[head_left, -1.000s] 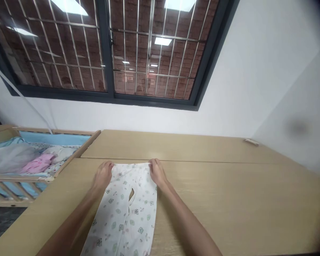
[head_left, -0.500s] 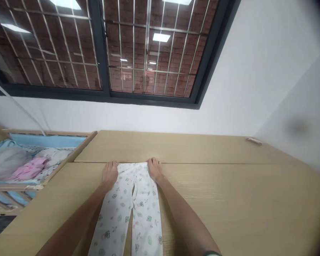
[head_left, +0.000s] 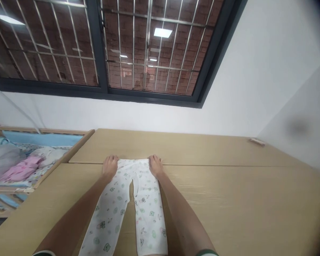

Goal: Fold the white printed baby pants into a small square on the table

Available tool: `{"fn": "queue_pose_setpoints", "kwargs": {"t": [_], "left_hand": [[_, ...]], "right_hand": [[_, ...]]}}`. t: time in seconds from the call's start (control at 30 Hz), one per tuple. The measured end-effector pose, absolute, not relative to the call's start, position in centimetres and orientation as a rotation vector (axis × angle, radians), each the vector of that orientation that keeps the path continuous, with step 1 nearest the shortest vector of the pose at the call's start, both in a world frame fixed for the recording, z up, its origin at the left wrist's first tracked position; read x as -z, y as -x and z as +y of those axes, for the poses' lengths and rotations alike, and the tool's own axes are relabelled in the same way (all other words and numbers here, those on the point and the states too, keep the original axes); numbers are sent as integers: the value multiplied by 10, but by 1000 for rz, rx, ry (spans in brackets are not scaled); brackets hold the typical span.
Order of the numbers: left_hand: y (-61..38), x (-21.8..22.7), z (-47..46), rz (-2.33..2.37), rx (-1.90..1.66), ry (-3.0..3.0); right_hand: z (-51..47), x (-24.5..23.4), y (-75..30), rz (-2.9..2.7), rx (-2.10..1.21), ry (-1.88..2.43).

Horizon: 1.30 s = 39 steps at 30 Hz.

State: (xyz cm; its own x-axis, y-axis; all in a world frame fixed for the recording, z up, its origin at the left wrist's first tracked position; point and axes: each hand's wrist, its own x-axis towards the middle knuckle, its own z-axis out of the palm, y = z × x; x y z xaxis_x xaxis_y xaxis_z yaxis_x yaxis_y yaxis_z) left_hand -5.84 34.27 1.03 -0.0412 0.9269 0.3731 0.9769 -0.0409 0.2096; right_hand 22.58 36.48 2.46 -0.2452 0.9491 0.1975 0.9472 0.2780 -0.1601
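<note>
A pair of small white baby trousers (head_left: pixel 128 206) with a green and pink print lies flat on the light wooden table (head_left: pixel 229 199), waistband away from me, legs spread towards me. My left hand (head_left: pixel 110 166) pinches the left corner of the waistband. My right hand (head_left: pixel 155 165) grips the right corner. Both hands rest on the table with fingers curled over the cloth edge.
A wooden cot (head_left: pixel 29 160) stands at the left of the table, holding pink clothing (head_left: pixel 18 170) and grey and white bedding. A small flat object (head_left: pixel 257 141) lies at the table's far right by the wall. A barred window (head_left: pixel 109 49) is above.
My hands have pushed the waistband a little further away across the table, and the two trouser legs, which overlapped before, now lie apart and flat.
</note>
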Motion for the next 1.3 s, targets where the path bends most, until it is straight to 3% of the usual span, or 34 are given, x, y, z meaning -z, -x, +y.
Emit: {"fn": "queue_pose_setpoints", "kwargs": {"t": [0.23, 0.37, 0.6, 0.97, 1.17, 1.3], "left_hand": [[26, -56, 318, -2063, 783, 2137], [-25, -74, 249, -1880, 783, 2436], [-123, -50, 108, -1886, 203, 3199], [-140, -25, 107, -2163, -60, 3230], [-134, -45, 102, -2317, 126, 3190], [-114, -67, 91, -2618, 680, 3091]], "right_hand": [[368, -16, -227, -2217, -57, 1739], [371, -12, -228, -2182, -72, 1725], [373, -9, -230, -2165, -96, 1696], [372, -15, -229, -2124, -187, 1694], [364, -27, -226, -2075, -278, 1695], [364, -46, -223, -2007, -379, 1723]]}}
